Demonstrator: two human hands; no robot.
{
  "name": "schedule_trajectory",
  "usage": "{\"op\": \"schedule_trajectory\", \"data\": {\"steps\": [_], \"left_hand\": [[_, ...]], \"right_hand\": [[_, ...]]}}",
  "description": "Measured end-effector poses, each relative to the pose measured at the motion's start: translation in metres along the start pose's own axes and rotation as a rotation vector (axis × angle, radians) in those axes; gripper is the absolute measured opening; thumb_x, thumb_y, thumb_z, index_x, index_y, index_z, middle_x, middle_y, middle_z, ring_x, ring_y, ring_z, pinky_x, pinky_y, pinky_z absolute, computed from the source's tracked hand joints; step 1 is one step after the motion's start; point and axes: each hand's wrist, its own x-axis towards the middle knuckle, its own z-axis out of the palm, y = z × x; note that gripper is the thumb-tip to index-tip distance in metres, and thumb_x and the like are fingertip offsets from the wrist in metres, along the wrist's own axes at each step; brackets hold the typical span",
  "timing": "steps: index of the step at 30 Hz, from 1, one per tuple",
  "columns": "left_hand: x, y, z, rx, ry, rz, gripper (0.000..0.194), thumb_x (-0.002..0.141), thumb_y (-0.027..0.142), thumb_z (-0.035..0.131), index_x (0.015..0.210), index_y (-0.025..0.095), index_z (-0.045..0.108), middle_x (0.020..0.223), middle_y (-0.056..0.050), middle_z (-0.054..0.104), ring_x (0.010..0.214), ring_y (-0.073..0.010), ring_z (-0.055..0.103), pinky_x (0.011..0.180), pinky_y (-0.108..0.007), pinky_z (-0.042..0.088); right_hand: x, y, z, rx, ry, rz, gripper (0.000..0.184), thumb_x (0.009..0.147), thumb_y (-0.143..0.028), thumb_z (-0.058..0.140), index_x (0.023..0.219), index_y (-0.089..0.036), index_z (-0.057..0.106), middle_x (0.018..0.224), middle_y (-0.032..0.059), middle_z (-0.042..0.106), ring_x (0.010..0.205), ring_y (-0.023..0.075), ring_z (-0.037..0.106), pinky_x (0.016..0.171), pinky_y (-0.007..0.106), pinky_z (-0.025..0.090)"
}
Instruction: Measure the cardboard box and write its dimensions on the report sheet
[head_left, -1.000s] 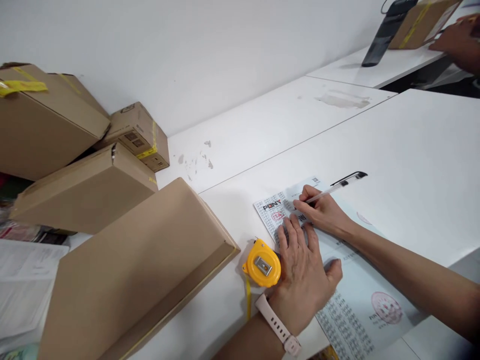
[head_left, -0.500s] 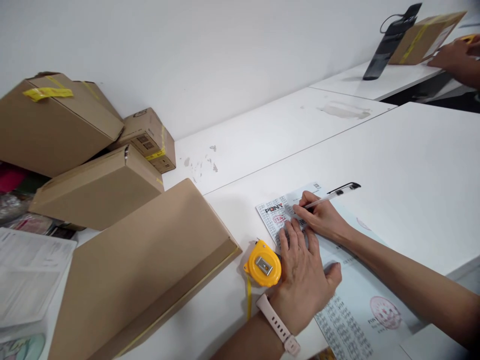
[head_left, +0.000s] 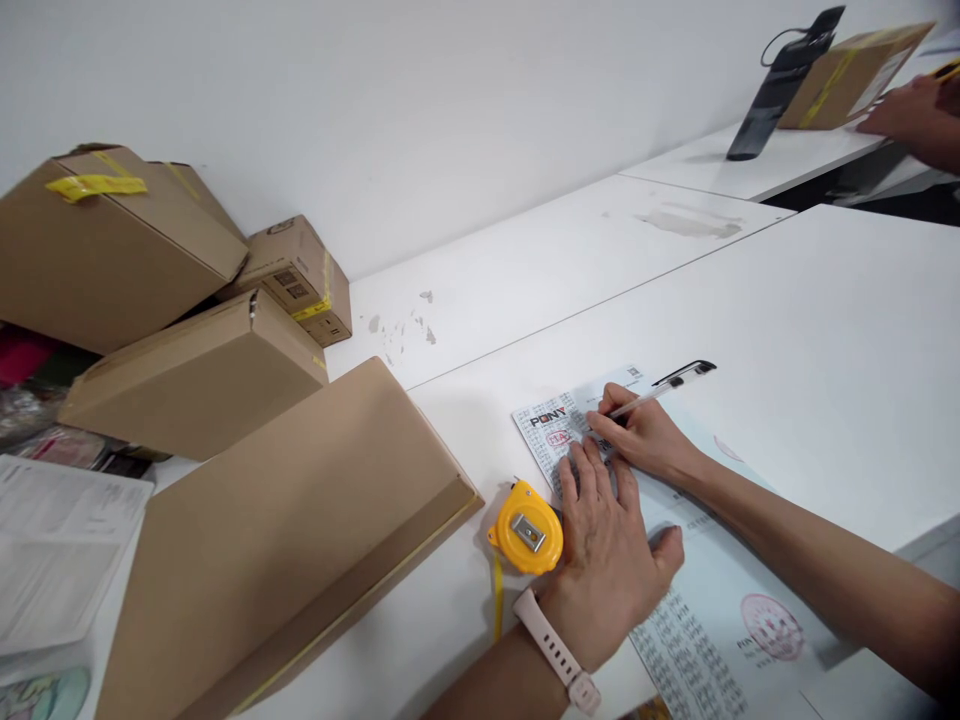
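My right hand [head_left: 643, 430] grips a clear pen with a black cap clip [head_left: 664, 385], its tip down at a pale blue printed paper [head_left: 697, 560]. The paper carries a PONY logo, red stamps and dense rows of characters. Flat on that paper lies my left hand [head_left: 604, 540], fingers stretched and thumb apart, with a pink band on the wrist. Just left of it, touching or nearly so, a yellow tape measure [head_left: 529, 530] rests with its metal clip up. The writing under the pen tip is hidden by my fingers.
A large cardboard box [head_left: 300, 520] stands left of the tape measure, with taped boxes [head_left: 112, 240] stacked behind. Printed sheets [head_left: 60, 550] lie far left. At the upper right are a dark bottle [head_left: 776, 95], another carton [head_left: 832, 80] and another person's hand [head_left: 915, 120].
The pen's upper end has tilted slightly left and up. My left hand stays where it was. The other person's hand has shifted a little by the far carton.
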Motion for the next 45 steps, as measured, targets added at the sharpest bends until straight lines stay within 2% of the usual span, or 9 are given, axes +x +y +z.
{"op": "schedule_trajectory", "data": {"steps": [8, 14, 23, 34, 39, 45], "left_hand": [[-0.001, -0.001, 0.001, -0.011, 0.006, 0.015, 0.079, 0.101, 0.059, 0.028, 0.153, -0.001, 0.032, 0.158, -0.026, 0.037, 0.151, -0.0358, 0.028, 0.123, -0.048, 0.023], [0.0, -0.001, -0.006, -0.019, -0.027, 0.003, 0.077, 0.102, 0.057, 0.028, 0.154, 0.0, 0.031, 0.16, -0.021, 0.038, 0.152, -0.0324, 0.027, 0.123, -0.047, 0.025], [0.001, -0.001, -0.004, -0.018, -0.029, 0.007, 0.079, 0.101, 0.058, 0.029, 0.154, 0.0, 0.031, 0.16, -0.022, 0.038, 0.151, -0.0336, 0.027, 0.123, -0.048, 0.025], [0.0, -0.002, -0.008, -0.006, -0.023, 0.01, 0.079, 0.101, 0.058, 0.031, 0.154, -0.001, 0.03, 0.16, -0.024, 0.036, 0.152, -0.0329, 0.027, 0.123, -0.046, 0.024], [0.0, -0.002, -0.008, 0.0, -0.023, 0.006, 0.077, 0.102, 0.058, 0.026, 0.154, 0.001, 0.03, 0.16, -0.021, 0.039, 0.152, -0.0319, 0.027, 0.123, -0.047, 0.025], [0.001, -0.002, -0.007, -0.012, -0.032, 0.012, 0.077, 0.101, 0.058, 0.03, 0.154, 0.001, 0.032, 0.16, -0.021, 0.038, 0.151, -0.0327, 0.027, 0.122, -0.048, 0.026]], "right_hand": [[-0.001, -0.001, -0.002, -0.001, 0.033, 0.021, 0.026, 0.087, -0.035, 0.061, 0.07, -0.024, 0.045, 0.062, -0.0042, 0.044, 0.056, 0.0128, 0.037, 0.052, 0.029, 0.032], [0.0, -0.005, -0.001, -0.017, 0.028, 0.016, 0.028, 0.087, -0.038, 0.062, 0.069, -0.024, 0.045, 0.062, -0.0028, 0.046, 0.057, 0.0129, 0.037, 0.051, 0.029, 0.032], [0.0, -0.003, -0.003, -0.013, 0.011, 0.023, 0.026, 0.086, -0.032, 0.061, 0.069, -0.024, 0.045, 0.06, -0.0043, 0.043, 0.056, 0.0127, 0.037, 0.051, 0.028, 0.031], [0.0, -0.003, -0.003, -0.019, 0.038, 0.03, 0.027, 0.087, -0.035, 0.062, 0.069, -0.024, 0.045, 0.06, -0.0042, 0.043, 0.055, 0.0124, 0.037, 0.05, 0.029, 0.031], [0.0, -0.003, -0.002, -0.017, 0.032, 0.02, 0.029, 0.086, -0.036, 0.063, 0.068, -0.024, 0.044, 0.06, -0.004, 0.043, 0.055, 0.0126, 0.036, 0.05, 0.028, 0.03], [0.002, -0.002, -0.002, -0.016, 0.03, 0.023, 0.027, 0.085, -0.034, 0.063, 0.068, -0.024, 0.044, 0.059, -0.0042, 0.043, 0.055, 0.0123, 0.036, 0.05, 0.028, 0.031]]}}
